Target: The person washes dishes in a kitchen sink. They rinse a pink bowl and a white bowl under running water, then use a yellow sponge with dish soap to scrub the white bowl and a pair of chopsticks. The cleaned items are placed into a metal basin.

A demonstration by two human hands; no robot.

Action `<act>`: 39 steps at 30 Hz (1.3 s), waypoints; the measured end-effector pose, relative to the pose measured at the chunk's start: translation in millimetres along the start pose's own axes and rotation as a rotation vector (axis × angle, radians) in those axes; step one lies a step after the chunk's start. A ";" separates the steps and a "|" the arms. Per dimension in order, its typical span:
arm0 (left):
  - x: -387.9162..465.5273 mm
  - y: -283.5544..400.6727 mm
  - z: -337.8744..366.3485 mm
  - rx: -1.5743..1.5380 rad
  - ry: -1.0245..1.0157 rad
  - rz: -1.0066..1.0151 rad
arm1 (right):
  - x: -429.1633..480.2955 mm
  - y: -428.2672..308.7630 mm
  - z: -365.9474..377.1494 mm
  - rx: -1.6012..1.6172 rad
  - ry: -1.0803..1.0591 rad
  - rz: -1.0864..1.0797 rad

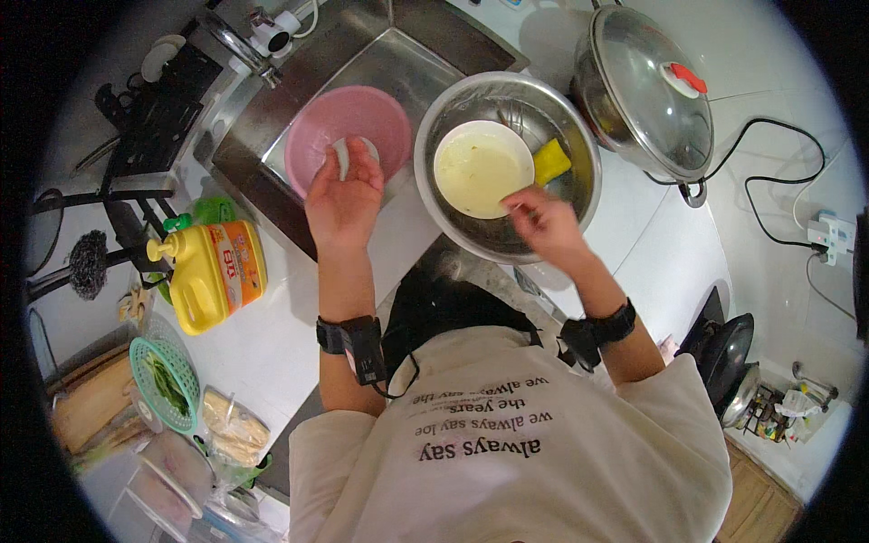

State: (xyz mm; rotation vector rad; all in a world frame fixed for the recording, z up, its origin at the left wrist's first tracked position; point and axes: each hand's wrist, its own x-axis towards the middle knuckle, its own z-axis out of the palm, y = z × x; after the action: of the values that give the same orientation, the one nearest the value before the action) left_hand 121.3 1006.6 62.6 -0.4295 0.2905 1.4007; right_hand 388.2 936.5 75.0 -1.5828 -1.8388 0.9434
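Note:
My left hand (347,193), palm up, holds a small white dish (354,155) over the pink plastic basin (305,139) in the sink. My right hand (540,220), somewhat blurred, is at the lower right rim of a white bowl (483,170) with pale yellowish liquid; whether its fingers grip the rim I cannot tell. The bowl sits inside a large stainless steel basin (589,173). Beside the bowl lie a yellow sponge (551,161) and a metal fork (517,121).
A faucet (237,47) reaches over the steel sink (407,58). A yellow pump jug (204,278) and a green basket (193,400) stand on the left. A large lidded pot (645,95) stands at right, near a black cable (753,180).

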 end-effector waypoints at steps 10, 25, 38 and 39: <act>-21.6 -35.8 -22.1 0.142 0.125 -0.109 | 53.2 109.0 -36.0 -0.847 -0.082 -0.082; -23.9 -85.8 -23.9 0.267 0.216 -0.205 | 38.3 118.7 -65.6 0.231 -0.171 0.430; -25.3 -128.7 -24.8 0.394 0.209 -0.312 | 56.8 96.6 -53.5 0.934 0.100 0.662; -26.1 -127.7 -24.4 0.391 0.208 -0.305 | 59.5 95.5 -52.1 0.891 0.133 0.669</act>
State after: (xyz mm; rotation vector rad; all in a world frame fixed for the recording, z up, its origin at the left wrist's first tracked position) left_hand 244.6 958.2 67.5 -0.2804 0.6294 0.9726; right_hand 476.8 1010.2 29.0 -1.5692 -0.5711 1.5922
